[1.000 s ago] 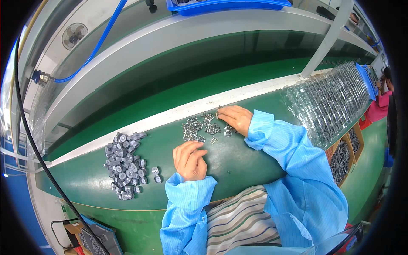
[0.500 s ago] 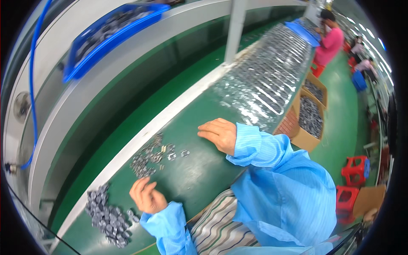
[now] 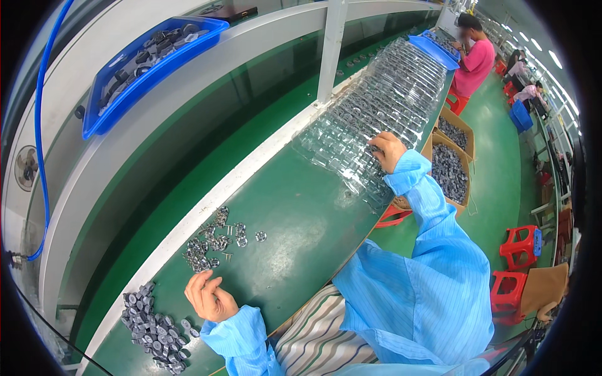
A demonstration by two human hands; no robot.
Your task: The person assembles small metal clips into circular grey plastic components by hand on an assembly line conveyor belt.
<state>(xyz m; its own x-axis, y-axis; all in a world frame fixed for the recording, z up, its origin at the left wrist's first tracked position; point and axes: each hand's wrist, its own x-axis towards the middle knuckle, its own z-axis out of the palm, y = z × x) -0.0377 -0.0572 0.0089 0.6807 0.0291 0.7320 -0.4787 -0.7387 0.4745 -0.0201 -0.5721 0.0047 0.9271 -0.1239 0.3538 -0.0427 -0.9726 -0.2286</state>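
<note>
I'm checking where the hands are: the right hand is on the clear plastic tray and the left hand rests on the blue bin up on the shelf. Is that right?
Not quite. The right hand is on the clear plastic tray, but the head view shows the left hand resting on the green table, between the grey parts pile and the small metal parts.

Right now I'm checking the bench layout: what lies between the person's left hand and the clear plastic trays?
In the head view, a scatter of small shiny metal parts lies past the left hand; then bare green bench up to the clear plastic trays.
</note>
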